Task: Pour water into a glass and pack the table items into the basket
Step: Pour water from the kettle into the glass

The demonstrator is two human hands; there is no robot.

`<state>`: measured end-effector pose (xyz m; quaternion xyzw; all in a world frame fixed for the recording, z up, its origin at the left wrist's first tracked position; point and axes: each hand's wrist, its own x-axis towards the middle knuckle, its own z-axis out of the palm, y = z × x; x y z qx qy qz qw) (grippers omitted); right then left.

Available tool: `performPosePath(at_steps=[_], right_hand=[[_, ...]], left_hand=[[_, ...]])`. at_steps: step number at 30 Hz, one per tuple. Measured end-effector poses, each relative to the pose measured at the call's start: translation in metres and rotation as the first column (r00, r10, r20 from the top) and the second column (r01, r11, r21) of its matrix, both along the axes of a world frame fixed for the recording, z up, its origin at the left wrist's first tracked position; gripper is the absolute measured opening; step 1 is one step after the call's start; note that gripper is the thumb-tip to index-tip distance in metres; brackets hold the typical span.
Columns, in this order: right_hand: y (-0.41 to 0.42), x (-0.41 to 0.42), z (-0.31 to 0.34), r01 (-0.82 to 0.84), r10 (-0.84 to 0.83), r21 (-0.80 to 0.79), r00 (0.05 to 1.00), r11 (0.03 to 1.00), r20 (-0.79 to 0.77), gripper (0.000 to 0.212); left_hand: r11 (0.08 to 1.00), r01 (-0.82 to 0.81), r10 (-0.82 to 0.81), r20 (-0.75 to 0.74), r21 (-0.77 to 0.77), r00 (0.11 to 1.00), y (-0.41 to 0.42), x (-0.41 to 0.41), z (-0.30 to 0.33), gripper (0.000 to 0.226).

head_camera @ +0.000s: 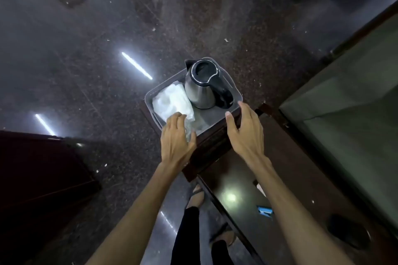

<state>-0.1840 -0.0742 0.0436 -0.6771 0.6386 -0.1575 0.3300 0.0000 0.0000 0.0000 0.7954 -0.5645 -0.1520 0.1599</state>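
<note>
Grey basket point(233, 90) nearly packed: glass point(189, 129) going in beside the kettle point(202, 86).
Left hand point(175, 135) was wrapped round the glass at the near wall; right hand point(245, 133), fingers spread and empty, hovered at the rim. Next, I judged: let go gently.

Kettle point(204, 84) and white cloth point(172, 101) sit in the basket point(235, 90); left hand point(176, 137) holds a glass point(189, 127), right hand point(245, 129) open at the rim.

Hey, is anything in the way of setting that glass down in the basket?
Nothing visible blocks it. The left hand holds the glass over the basket's near corner, where the floor looks bare, beside the white cloth; the kettle stands at the far side.
</note>
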Motion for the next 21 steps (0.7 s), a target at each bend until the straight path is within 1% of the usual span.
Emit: performPosePath(at_steps=[3, 6, 9, 12, 13, 15, 16, 18, 21], right_hand=[[-0.020, 0.019, -0.019, 0.046, -0.046, 0.007, 0.998, 0.999, 0.053, 0.064], [-0.039, 0.028, -0.037, 0.091, -0.099, 0.067, 0.988, 0.994, 0.119, 0.063], [-0.054, 0.031, -0.054, 0.160, -0.184, 0.105, 0.942, 0.982, 0.282, 0.051], [-0.070, 0.030, -0.070, 0.202, -0.240, 0.133, 0.873, 0.970, 0.426, 0.037], [-0.076, 0.029, -0.075, 0.196, -0.245, 0.153, 0.850, 0.969, 0.466, 0.041], [-0.086, 0.029, -0.088, 0.158, -0.234, 0.189, 0.831, 0.969, 0.504, 0.059], [-0.090, 0.031, -0.093, 0.138, -0.223, 0.197, 0.822, 0.971, 0.524, 0.062], [-0.095, 0.036, -0.103, 0.115, -0.221, 0.212, 0.780, 0.970, 0.585, 0.061], [-0.100, 0.044, -0.113, 0.140, -0.252, 0.218, 0.708, 0.966, 0.660, 0.066]], left_hand=[[0.994, -0.062, 0.064, -0.009, 0.089, 0.998, -0.006, 0.015, -0.018, 0.071], [0.980, -0.097, 0.103, -0.028, 0.177, 0.994, -0.004, 0.020, -0.036, 0.087], [0.966, -0.125, 0.146, -0.077, 0.225, 0.986, -0.002, 0.021, -0.051, 0.091], [0.959, -0.161, 0.189, -0.102, 0.235, 0.977, -0.002, 0.021, -0.058, 0.084], [0.958, -0.170, 0.198, -0.105, 0.230, 0.974, -0.002, 0.021, -0.060, 0.081], [0.960, -0.183, 0.212, -0.120, 0.212, 0.970, -0.002, 0.022, -0.064, 0.078], [0.962, -0.190, 0.217, -0.129, 0.198, 0.967, -0.002, 0.023, -0.067, 0.078], [0.964, -0.188, 0.218, -0.150, 0.189, 0.964, -0.002, 0.024, -0.074, 0.083], [0.960, -0.194, 0.233, -0.190, 0.203, 0.954, -0.003, 0.027, -0.082, 0.090]])
